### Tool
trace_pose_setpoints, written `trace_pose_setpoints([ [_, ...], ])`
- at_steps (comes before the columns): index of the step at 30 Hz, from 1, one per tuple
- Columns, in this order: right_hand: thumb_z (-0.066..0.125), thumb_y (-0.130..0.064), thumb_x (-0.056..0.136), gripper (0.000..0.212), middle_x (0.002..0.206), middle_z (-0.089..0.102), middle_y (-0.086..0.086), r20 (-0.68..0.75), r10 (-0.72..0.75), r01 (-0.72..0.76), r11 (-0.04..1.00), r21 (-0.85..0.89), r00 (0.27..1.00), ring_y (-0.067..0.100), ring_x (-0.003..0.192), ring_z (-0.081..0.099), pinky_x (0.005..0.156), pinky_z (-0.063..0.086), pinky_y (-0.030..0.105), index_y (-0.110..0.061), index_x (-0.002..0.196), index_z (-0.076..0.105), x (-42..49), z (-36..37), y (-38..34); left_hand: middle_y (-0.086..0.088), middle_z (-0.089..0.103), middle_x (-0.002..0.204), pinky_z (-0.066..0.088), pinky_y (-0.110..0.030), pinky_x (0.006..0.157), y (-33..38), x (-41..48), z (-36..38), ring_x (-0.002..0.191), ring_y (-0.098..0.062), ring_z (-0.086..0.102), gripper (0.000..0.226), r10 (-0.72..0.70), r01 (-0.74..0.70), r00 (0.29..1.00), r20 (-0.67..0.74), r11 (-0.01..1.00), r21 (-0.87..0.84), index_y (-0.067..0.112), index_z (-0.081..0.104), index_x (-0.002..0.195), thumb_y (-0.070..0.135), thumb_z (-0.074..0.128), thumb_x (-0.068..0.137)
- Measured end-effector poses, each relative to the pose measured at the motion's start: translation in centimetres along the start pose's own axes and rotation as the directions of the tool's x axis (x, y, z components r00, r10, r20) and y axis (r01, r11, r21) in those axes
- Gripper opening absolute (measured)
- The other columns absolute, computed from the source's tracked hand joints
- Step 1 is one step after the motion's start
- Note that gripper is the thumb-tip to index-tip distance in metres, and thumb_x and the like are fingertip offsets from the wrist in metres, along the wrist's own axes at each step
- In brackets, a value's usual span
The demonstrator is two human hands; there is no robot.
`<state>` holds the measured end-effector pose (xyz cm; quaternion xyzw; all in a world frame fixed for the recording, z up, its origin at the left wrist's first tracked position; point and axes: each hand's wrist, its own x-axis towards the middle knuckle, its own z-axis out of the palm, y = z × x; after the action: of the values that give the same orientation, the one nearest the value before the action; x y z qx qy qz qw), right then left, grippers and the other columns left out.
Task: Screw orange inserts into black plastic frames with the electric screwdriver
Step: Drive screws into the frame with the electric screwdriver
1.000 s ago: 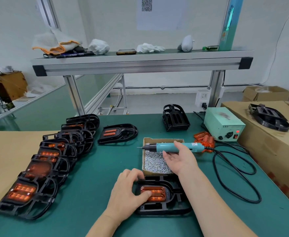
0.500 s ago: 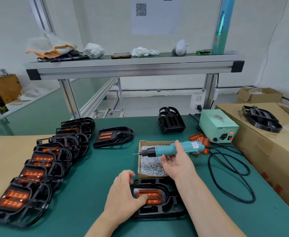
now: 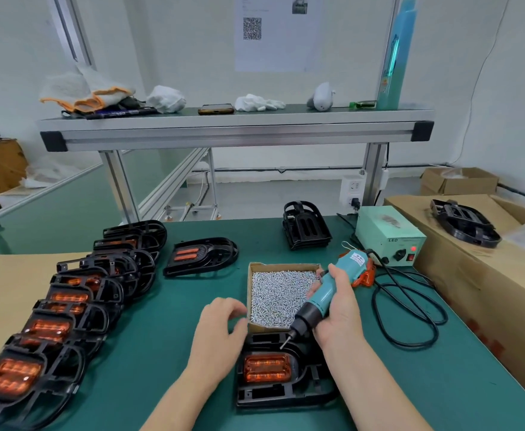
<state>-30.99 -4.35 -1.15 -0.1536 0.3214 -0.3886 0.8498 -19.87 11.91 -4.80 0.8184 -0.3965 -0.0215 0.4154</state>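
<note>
The black plastic frame (image 3: 273, 399) lies flat at the near middle of the green table (image 3: 168, 306), just near of the cardboard box (image 3: 264, 328) of screws (image 3: 273, 293). It is a rounded, ribbed open shell, and the orange insert (image 3: 266, 371) sits in its middle: a translucent, glowing rounded rectangle with two lengthwise ridges.

The right hand (image 3: 338, 312) grips the electric screwdriver (image 3: 326, 293), fingers wrapped round its teal barrel. The tool is tilted, black nose and bit pointing down and left, the tip over the frame's far part, just beyond the insert; whether it touches I cannot tell. The left hand (image 3: 217, 334) is at the frame's left edge, fingers loosely curled and apart, holding nothing.

Left of it, a row of frames (image 3: 68, 309) with orange inserts overlaps from near to far. A single fitted frame (image 3: 200, 255) lies further off, and a stack of empty frames (image 3: 306, 225) stands at the far edge. To the right are loose orange parts (image 3: 363, 276), a pale green power unit (image 3: 388, 234) with a red light, and a looped black cable (image 3: 410, 312).
</note>
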Motion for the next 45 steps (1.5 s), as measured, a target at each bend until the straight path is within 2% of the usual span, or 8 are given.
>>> trace_pose_setpoints([
  [6,0.065,-0.024,0.091,0.012,0.060,0.056,0.001,0.105,-0.012,0.018,0.998,-0.056,0.994,0.008,0.047,0.049,0.041,0.041,0.015,-0.012,0.089,0.062,-0.9,0.4,-0.7,0.012,0.065,0.113,0.037,-0.030,0.098,2.3,4.8,1.2,0.109,-0.014,0.047,0.033,0.155,-0.238,0.947,0.283,0.927,0.290,0.034,0.065,0.123,0.035,0.065,0.091],
  [10,0.065,-0.027,0.089,0.021,0.062,0.054,-0.001,0.126,0.015,-0.008,0.998,-0.058,0.992,0.009,0.051,0.048,0.046,0.039,0.018,-0.009,0.102,0.065,-1.0,0.6,-0.6,0.008,0.069,0.109,0.040,-0.033,0.092,3.5,6.2,2.3,0.105,-0.016,0.056,0.033,0.156,-0.361,0.869,0.469,0.849,0.385,0.037,0.067,0.120,0.042,0.066,0.087],
  [14,0.068,-0.030,0.087,0.018,0.060,0.055,-0.001,0.142,0.054,-0.046,0.997,-0.057,0.988,0.010,0.051,0.047,0.051,0.037,0.020,-0.012,0.089,0.064,-0.8,0.4,-0.3,0.004,0.069,0.102,0.041,-0.025,0.077,3.7,7.0,2.8,0.091,-0.016,0.059,0.026,0.103,-0.321,0.830,0.549,0.892,0.317,0.030,0.071,0.111,0.029,0.070,0.086],
  [21,0.070,-0.026,0.087,0.032,0.076,0.055,0.001,0.122,0.062,-0.061,0.998,-0.018,0.991,0.013,0.061,0.044,0.059,0.036,0.023,-0.011,0.112,0.054,-0.1,0.4,0.5,0.007,0.056,0.082,0.035,-0.025,0.067,3.6,6.8,3.3,0.078,-0.014,0.049,0.017,0.137,-0.328,0.843,0.520,0.898,0.294,0.028,0.058,0.077,0.014,0.066,0.081],
  [32,0.068,-0.023,0.090,0.031,0.079,0.054,0.002,0.103,0.065,-0.063,0.998,-0.015,0.993,0.014,0.062,0.044,0.061,0.035,0.024,-0.014,0.115,0.053,0.3,0.3,0.6,0.010,0.058,0.085,0.042,-0.031,0.073,3.4,5.9,3.7,0.082,-0.015,0.053,0.020,0.109,-0.190,0.946,0.306,0.950,0.247,0.026,0.051,0.077,0.029,0.065,0.090],
  [34,0.068,-0.024,0.089,0.031,0.078,0.055,0.002,0.101,0.067,-0.065,0.998,-0.019,0.993,0.013,0.062,0.044,0.061,0.035,0.025,-0.014,0.114,0.053,0.2,0.3,0.5,0.009,0.063,0.084,0.047,-0.031,0.076,3.7,5.6,3.5,0.082,-0.014,0.057,0.016,0.081,-0.133,0.959,0.271,0.975,0.180,0.025,0.055,0.078,0.026,0.066,0.089],
  [38,0.072,-0.027,0.084,0.028,0.073,0.056,0.000,0.104,0.077,-0.073,0.997,-0.036,0.992,0.012,0.058,0.046,0.059,0.036,0.023,-0.012,0.102,0.057,0.1,0.2,0.2,0.007,0.066,0.073,0.042,-0.010,0.060,4.0,4.2,2.3,0.065,0.001,0.056,0.016,-0.055,0.079,0.980,0.190,0.989,-0.123,0.025,0.064,0.074,0.013,0.070,0.084],
  [45,0.075,-0.028,0.086,0.022,0.072,0.059,-0.001,0.060,0.058,-0.060,0.998,0.030,0.996,0.010,0.055,0.049,0.049,0.043,0.019,-0.014,0.093,0.060,-0.1,0.8,0.1,-0.003,0.072,0.072,0.049,-0.017,0.061,4.3,-0.3,0.7,0.062,-0.008,0.063,0.015,-0.205,0.294,0.955,0.215,0.753,-0.589,0.016,0.075,0.081,0.002,0.071,0.086],
])
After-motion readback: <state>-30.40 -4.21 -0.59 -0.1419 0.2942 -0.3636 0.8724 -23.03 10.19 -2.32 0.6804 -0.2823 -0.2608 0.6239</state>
